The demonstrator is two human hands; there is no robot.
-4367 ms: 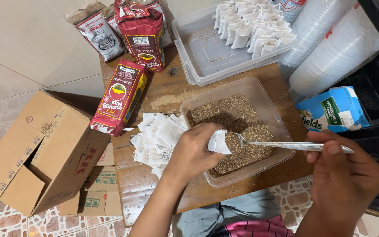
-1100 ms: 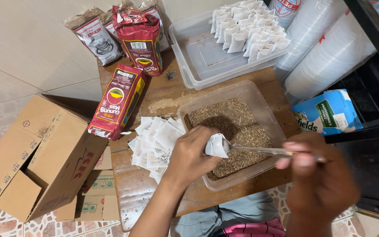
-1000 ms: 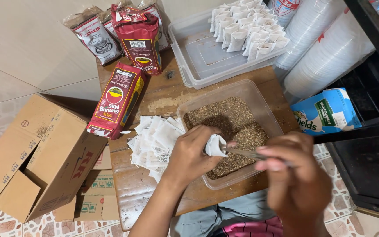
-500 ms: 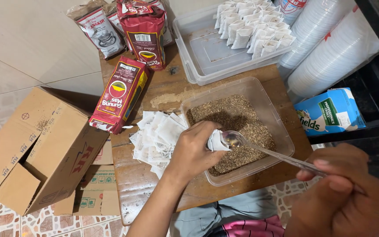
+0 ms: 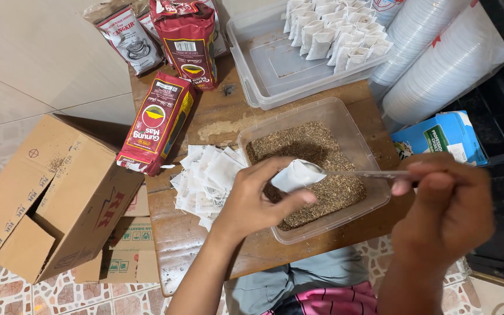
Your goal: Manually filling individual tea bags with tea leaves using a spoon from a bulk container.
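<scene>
Tea leaves fill the clear tub (image 5: 374, 192); left hand (image 5: 252, 198) grips a filter bag (image 5: 296, 175), right hand (image 5: 447, 204) a spoon (image 5: 368, 173).

Wood tabletop (image 5: 228, 119): clear tub (image 5: 374, 157) w/ loose tea under grips, empty sachets (image 5: 208, 175) left, red packs (image 5: 158, 122) beyond.

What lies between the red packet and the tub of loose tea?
In the head view, a pile of empty white sachets lies on the table between red packet and tub.
</scene>
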